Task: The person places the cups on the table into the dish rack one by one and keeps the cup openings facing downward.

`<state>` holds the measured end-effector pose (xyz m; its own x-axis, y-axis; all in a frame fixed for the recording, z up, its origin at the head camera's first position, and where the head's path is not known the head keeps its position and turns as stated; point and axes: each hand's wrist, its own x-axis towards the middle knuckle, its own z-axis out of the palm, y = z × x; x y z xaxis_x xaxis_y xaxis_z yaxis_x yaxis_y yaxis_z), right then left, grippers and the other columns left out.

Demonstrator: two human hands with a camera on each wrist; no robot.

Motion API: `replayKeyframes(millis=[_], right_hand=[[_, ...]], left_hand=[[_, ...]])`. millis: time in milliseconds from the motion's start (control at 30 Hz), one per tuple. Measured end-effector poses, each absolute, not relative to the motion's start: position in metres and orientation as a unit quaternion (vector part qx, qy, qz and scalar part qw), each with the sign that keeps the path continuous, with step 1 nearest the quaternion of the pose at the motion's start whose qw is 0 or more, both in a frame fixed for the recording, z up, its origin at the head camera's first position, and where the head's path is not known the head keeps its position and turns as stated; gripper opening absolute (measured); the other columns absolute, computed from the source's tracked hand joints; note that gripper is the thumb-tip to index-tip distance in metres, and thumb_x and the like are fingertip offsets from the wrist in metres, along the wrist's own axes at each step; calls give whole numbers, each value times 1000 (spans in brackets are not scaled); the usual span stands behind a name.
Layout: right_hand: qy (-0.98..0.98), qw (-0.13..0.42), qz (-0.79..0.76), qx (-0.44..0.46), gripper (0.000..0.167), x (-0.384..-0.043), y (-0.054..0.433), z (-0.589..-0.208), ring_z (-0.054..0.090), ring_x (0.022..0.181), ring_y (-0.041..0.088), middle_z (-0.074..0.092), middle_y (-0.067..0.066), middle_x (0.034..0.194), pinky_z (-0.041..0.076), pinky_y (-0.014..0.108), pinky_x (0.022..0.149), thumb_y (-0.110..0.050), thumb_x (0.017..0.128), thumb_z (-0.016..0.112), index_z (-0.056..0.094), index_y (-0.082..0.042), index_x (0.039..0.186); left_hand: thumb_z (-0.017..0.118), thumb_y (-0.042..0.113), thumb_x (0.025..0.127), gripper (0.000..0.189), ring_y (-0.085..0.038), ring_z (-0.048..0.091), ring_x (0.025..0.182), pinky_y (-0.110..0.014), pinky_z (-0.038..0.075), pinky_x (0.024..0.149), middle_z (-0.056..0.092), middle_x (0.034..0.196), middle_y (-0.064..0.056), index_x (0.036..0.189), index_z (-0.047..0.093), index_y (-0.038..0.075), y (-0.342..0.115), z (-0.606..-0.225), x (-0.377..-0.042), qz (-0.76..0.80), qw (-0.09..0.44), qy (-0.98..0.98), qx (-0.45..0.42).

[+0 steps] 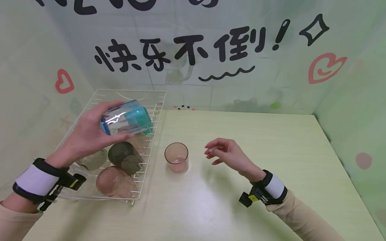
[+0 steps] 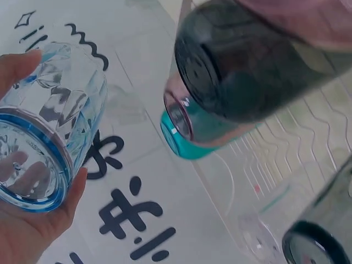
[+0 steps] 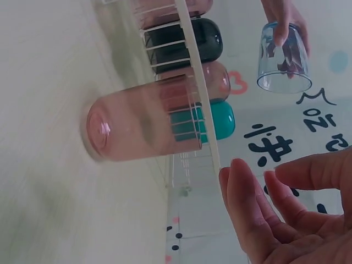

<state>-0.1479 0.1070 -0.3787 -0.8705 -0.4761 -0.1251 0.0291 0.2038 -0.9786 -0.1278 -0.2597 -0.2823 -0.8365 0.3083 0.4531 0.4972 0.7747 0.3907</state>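
My left hand [image 1: 87, 129] grips a clear blue-tinted faceted glass [image 1: 116, 122], tilted nearly sideways above a white wire rack [image 1: 160, 115]. In the left wrist view, the blue rim of this glass [image 2: 41, 201] faces the camera. To the right of the rack, a pink transparent glass [image 1: 177, 164] stands upright on the table, mouth up. My right hand [image 1: 227, 153] hovers right of that pink glass, apart from it, fingers loosely bent and holding nothing. The right wrist view has the thumb and fingertips of the right hand [image 3: 291, 209] around bare air.
Bottoms-up glasses lean in the rack: a dark grey one [image 1: 122, 155], a pink one [image 1: 111, 180], a pale clear one [image 1: 94, 160] and a teal one [image 3: 223, 120]. The pale wooden table [image 1: 256, 134] meets printed walls at the back and sides.
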Motion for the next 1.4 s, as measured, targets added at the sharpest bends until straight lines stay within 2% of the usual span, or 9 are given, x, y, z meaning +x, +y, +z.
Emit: replayKeyframes(millis=[100,233,400,567,633,700,800,1133,1400], right_hand=[[758,197,-600,-161,21,-148,108,-380,66,86,14,67,16,101,57,34,71,-5,94,53,59,5,112],[782,166,-572,-183,20,-147,108,-382,65,88,19,66,20,103,57,33,69,-4,93,52,60,5,110],[816,116,-529,-201,16,-146,109,-383,65,86,21,67,17,100,57,32,65,-2,92,54,62,2,105],[832,99,-507,-202,15,-146,111,-383,65,85,21,67,15,98,56,31,64,-3,91,55,63,1,103],[834,97,-504,-202,14,-146,111,-383,65,85,21,67,15,99,56,31,64,-3,91,56,63,1,103],[835,96,-503,-201,14,-145,112,-383,65,86,22,67,15,99,56,31,64,-3,91,56,63,1,103],[836,96,-501,-202,14,-145,113,-383,65,86,22,67,15,99,56,30,64,-3,91,56,63,1,103],[838,94,-497,-206,14,-143,113,-385,64,84,21,67,15,99,55,26,63,-4,92,57,64,0,104],[838,92,-499,-200,14,-142,116,-387,64,85,21,67,14,99,56,27,63,-5,92,58,63,0,104]], left_hand=[[90,9,57,88,-29,55,94,-2,34,71,56,120,-17,135,48,7,-271,-282,-132,-253,191,-926,-204],[89,8,57,89,-34,55,96,-4,32,71,55,123,-21,135,47,5,-284,-280,-140,-243,196,-930,-192],[88,11,60,85,-35,53,99,-5,30,70,54,125,-22,134,47,4,-300,-276,-150,-230,197,-939,-160],[87,15,63,83,-40,52,102,-5,29,70,52,125,-24,135,47,3,-313,-274,-159,-227,189,-946,-131],[86,16,64,83,-40,50,104,-15,37,75,51,126,-25,135,46,3,-317,-274,-163,-223,182,-950,-122],[86,17,65,84,-42,48,107,-32,44,81,50,128,-26,136,44,2,-320,-274,-167,-219,173,-954,-114],[84,18,68,84,-45,44,110,-58,40,82,47,130,-29,137,42,-1,-326,-274,-174,-220,157,-957,-102],[81,25,72,84,-49,39,119,-65,34,91,42,134,-33,137,39,-7,-348,-278,-197,-191,110,-973,-74],[78,31,75,85,-53,32,120,-69,32,91,32,136,-37,136,36,-9,-354,-282,-216,-164,62,-983,-51]])
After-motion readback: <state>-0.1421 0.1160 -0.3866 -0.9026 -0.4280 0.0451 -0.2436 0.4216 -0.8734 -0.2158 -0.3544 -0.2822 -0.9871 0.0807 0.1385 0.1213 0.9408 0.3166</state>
